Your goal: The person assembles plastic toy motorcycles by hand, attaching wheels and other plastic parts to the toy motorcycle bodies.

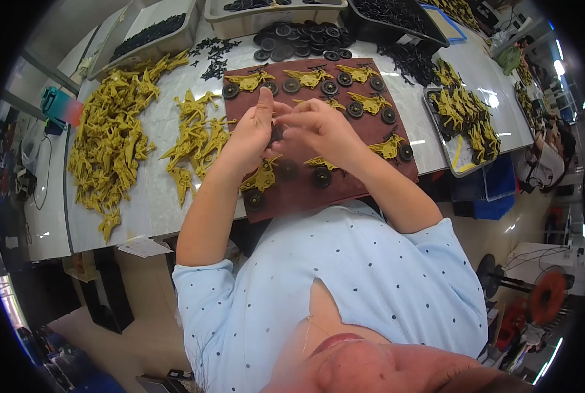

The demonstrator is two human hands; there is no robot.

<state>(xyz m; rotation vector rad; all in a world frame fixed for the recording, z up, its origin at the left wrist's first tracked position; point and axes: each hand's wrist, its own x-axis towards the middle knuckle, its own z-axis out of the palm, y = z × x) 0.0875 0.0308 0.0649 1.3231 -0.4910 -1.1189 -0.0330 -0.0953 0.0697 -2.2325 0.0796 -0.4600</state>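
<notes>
Person [364, 281] bends both arms [207, 216], left hand [250, 139] thumb-up beside right hand [324, 128]

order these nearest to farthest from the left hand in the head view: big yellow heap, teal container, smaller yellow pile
From the left hand:
1. Smaller yellow pile, to its left
2. Big yellow heap, farther left
3. Teal container, beyond the heap

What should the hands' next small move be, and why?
Probably lower the partly hidden dark piece between the left hand and right hand toward a yellow frame on the red mat, since frames there lie beside black wheels.
</notes>
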